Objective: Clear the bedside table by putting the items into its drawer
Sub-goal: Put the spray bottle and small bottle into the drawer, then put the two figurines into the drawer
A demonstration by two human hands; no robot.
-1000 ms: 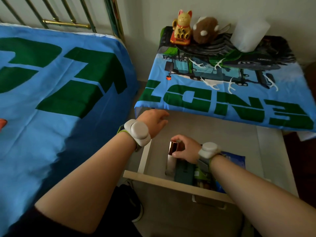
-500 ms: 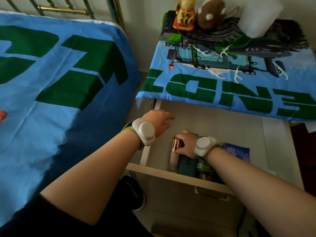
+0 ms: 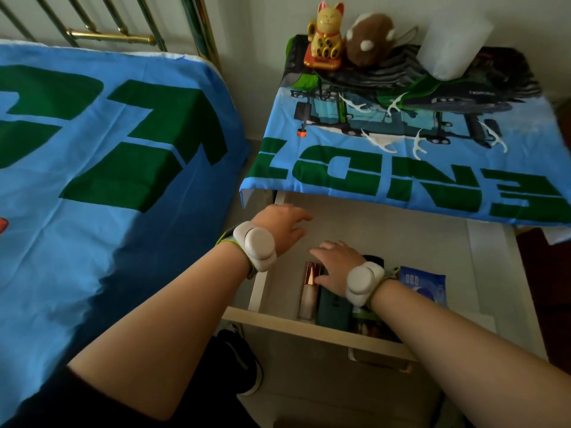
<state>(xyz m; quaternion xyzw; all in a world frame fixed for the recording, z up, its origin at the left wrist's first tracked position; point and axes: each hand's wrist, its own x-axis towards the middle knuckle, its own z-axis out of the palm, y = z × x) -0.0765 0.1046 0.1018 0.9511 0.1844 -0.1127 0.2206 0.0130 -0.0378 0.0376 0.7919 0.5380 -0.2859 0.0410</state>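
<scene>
The bedside table's drawer (image 3: pixel 309 327) stands pulled out. Lying in it are a slim bottle with a copper cap (image 3: pixel 310 288), a dark green flat item (image 3: pixel 333 307) and a blue packet (image 3: pixel 423 285). My right hand (image 3: pixel 336 261) hovers just above the bottle's cap and the green item, fingers spread, holding nothing. My left hand (image 3: pixel 281 223) is over the drawer's left rear corner, fingers apart and empty. On the cloth-covered table top (image 3: pixel 401 168) stand a golden cat figure (image 3: pixel 326 41), a brown plush toy (image 3: pixel 369 40) and a white translucent cup (image 3: pixel 454 47).
A bed with a blue and green cover (image 3: pixel 108 168) and a brass headboard (image 3: pixel 111 35) lies close on the left. The table's cloth hangs over the drawer's back part. A dark shoe (image 3: pixel 241 362) shows on the floor below the drawer.
My right hand has laid the copper-capped bottle down in the drawer beside the green item and let go of it. The left hand has stayed at the drawer's left side.
</scene>
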